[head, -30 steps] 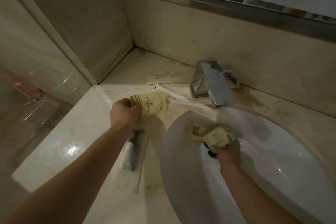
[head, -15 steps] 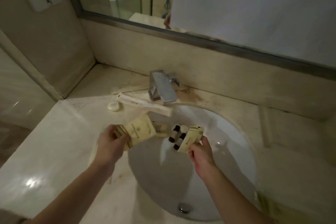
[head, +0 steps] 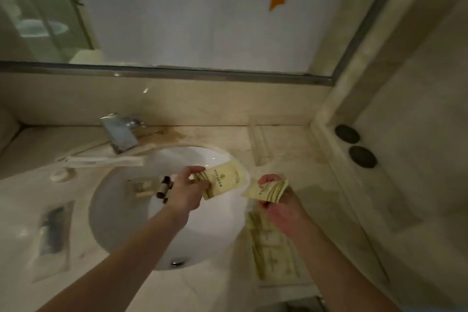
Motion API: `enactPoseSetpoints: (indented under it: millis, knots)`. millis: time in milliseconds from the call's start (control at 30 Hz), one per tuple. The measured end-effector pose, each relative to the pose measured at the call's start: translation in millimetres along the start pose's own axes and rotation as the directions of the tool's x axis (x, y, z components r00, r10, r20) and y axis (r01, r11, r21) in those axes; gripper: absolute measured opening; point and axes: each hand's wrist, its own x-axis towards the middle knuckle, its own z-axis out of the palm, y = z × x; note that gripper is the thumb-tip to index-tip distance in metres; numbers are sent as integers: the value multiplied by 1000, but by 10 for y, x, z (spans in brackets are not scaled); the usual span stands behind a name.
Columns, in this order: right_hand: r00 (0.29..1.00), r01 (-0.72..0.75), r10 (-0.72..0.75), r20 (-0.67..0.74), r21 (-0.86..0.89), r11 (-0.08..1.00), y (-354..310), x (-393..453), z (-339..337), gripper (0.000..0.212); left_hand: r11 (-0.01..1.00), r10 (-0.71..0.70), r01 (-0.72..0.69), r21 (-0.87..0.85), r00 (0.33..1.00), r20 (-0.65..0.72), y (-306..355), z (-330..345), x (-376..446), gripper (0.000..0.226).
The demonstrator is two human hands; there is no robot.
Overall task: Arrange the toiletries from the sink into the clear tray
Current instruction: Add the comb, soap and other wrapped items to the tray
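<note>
My left hand [head: 186, 191] grips a cream toiletry packet [head: 224, 180] over the right side of the white sink [head: 121, 210]. My right hand [head: 281, 204] holds a second cream packet [head: 267, 191] above the counter, just right of the basin. Below my right hand sits the clear tray [head: 283, 284] with several cream packets [head: 272, 253] lying in it. Inside the basin remain a small cream box [head: 141, 189] and dark-capped little bottles [head: 164, 189], partly hidden behind my left hand.
A chrome faucet [head: 119, 134] stands behind the basin, with a long wrapped item [head: 101, 159] and a small round soap [head: 59, 175] to its left. A bagged dark item [head: 52, 233] lies on the left counter. Two dark discs [head: 354, 145] sit on the right ledge.
Both hands have carried their packets rightward, from over the left counter and basin toward the tray. The view has swung right, bringing the tray into sight.
</note>
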Motion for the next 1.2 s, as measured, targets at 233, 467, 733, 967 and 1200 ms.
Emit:
enactPoseSetpoints:
  millis: [233, 467, 733, 967, 1200]
  knots:
    - [995, 1, 12, -97, 125, 992, -144, -205, -981, 22, 998, -31, 28, 53, 998, 62, -214, 771, -126, 26]
    - [952, -30, -60, -299, -290, 957, 143, -294, -1590, 40, 984, -69, 57, 169, 995, 66, -559, 1165, -198, 26]
    - [920, -262, 35, -391, -546, 796, 446, -378, -1762, 36, 967, -98, 88, 239, 995, 28, -864, 1313, -266, 26]
    - [922, -254, 109, -371, -368, 895, 447, -388, -1738, 22, 966, -104, 95, 241, 994, 24, -968, 1365, -309, 28]
    - [970, -229, 137, -200, -573, 787, 625, -378, -1545, 21, 974, -104, 100, 202, 995, 8, -945, 1307, -325, 25]
